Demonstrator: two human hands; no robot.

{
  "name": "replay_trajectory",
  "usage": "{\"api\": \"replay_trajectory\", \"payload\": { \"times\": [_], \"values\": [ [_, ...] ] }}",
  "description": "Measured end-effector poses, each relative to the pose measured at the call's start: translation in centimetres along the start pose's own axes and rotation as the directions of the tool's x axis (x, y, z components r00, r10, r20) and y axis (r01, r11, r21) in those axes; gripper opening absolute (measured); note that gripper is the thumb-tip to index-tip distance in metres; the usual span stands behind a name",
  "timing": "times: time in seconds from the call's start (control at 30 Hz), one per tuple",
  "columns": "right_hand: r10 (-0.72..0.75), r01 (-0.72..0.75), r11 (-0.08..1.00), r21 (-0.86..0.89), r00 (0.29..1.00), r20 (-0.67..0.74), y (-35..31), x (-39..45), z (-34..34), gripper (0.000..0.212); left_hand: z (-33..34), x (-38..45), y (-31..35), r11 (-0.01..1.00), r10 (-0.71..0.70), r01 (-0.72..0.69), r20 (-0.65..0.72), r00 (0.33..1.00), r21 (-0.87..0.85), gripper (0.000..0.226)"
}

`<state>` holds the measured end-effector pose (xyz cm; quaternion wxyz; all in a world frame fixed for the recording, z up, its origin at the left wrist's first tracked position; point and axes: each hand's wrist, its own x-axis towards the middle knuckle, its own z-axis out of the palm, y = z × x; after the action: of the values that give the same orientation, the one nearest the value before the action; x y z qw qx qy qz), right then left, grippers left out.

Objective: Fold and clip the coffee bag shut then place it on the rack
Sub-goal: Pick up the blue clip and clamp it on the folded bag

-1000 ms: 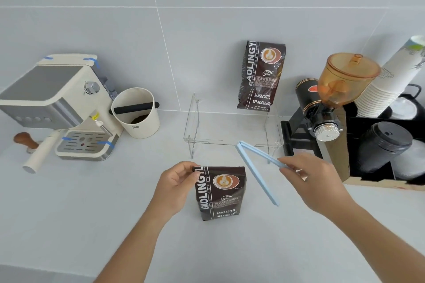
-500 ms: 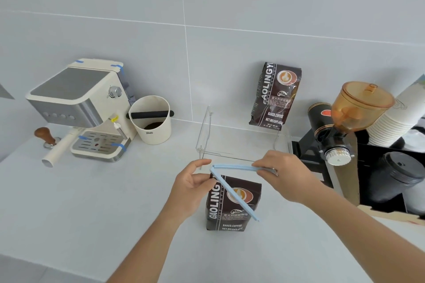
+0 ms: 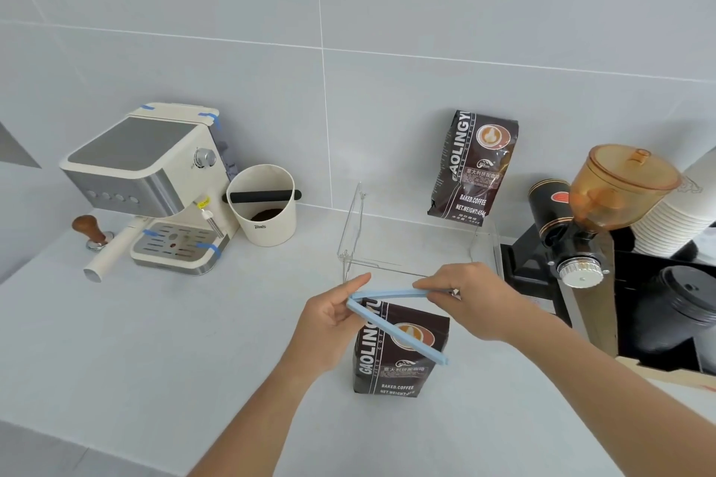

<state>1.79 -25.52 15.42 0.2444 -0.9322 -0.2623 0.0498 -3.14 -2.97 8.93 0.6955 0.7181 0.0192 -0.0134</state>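
On a pale grey desk (image 3: 116, 341) against a tiled wall, the coffee bag (image 3: 391, 356) is standing upright just in front of the clear rack (image 3: 350, 228). The left hand (image 3: 329, 318) is pinching the hinge end of the open blue clip (image 3: 387, 316), perhaps with the bag's folded top, while the right hand (image 3: 470, 296) is gripping its upper arm. Clipping seems underway; next, the lower arm needs swinging up and snapping shut.

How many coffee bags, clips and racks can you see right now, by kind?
Coffee bags: 2, the coffee bag on the counter between the hands, and a second bag on the rack against the wall.
Clips: 1, the blue clip, open in a V at the bag top.
Racks: 1, the clear rack.
Total: 4
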Motion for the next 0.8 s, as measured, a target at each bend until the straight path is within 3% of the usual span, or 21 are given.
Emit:
{"api": "replay_trajectory", "payload": {
  "times": [0.33, 0.43, 0.53, 0.63, 0.8],
  "values": [
    [0.047, -0.046, 0.999, -0.008, 0.998, 0.031, 0.5, 0.0, 0.6, 0.026, -0.4, 0.2, -0.9, 0.999, -0.001, 0.003, -0.040, 0.999, 0.041, 0.050],
    [0.078, -0.082, 0.994, 0.069, 0.995, 0.062, -0.1, -0.5, 0.2, 0.029, -0.3, 0.3, -1.0, 0.998, 0.008, -0.005, -0.058, 0.998, 0.057, 0.050],
    [0.168, -0.189, 0.975, 0.117, 0.971, 0.171, -0.6, -1.6, -0.4, 0.063, 0.0, 0.2, -1.0, 0.998, 0.022, -0.017, -0.086, 0.996, 0.063, 0.048],
    [0.170, -0.176, 0.984, 0.003, 0.953, 0.250, -0.9, -2.5, -0.1, 0.097, 0.3, 0.2, -1.2, 0.998, 0.037, -0.029, -0.125, 0.991, 0.064, 0.048],
    [0.100, -0.102, 0.995, 0.018, 0.988, 0.120, -0.2, -2.8, 0.9, 0.082, 0.3, 0.1, -1.1, 0.997, 0.043, -0.035, -0.126, 0.991, 0.068, 0.045]
  ]
}}
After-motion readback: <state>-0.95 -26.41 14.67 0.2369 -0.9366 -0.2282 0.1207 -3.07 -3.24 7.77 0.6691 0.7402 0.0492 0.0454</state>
